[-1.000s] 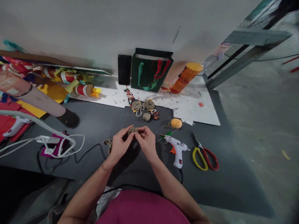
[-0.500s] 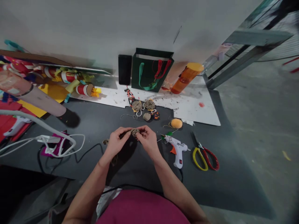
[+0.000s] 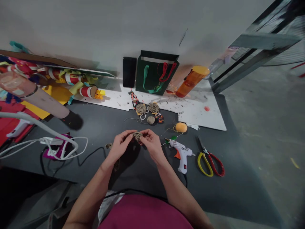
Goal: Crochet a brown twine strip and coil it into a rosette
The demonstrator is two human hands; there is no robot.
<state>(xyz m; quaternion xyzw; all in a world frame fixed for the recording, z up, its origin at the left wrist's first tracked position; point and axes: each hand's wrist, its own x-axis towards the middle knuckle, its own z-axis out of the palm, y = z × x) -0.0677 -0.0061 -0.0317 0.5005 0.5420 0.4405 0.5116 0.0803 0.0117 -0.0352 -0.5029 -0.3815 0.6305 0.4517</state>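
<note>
My left hand (image 3: 121,144) and my right hand (image 3: 151,143) meet over the dark mat (image 3: 133,178), both pinching a small coil of brown jute cord (image 3: 137,136) between their fingertips. A loose tail of the same cord (image 3: 109,146) trails down to the left of my left wrist. Two finished jute rosettes (image 3: 147,108) with beads lie farther back, and a small jute ball (image 3: 150,120) sits beside them.
A white glue gun (image 3: 181,152) lies just right of my right hand, then yellow-and-red scissors (image 3: 209,159). An orange ball (image 3: 181,127), an orange bottle (image 3: 192,82), a green gift bag (image 3: 156,73) and a black phone (image 3: 129,72) stand behind. White cables (image 3: 47,143) and colourful craft pieces (image 3: 71,82) fill the left.
My left hand shifted its grip slightly left and the coil turned between my fingers. The view nudged a little.
</note>
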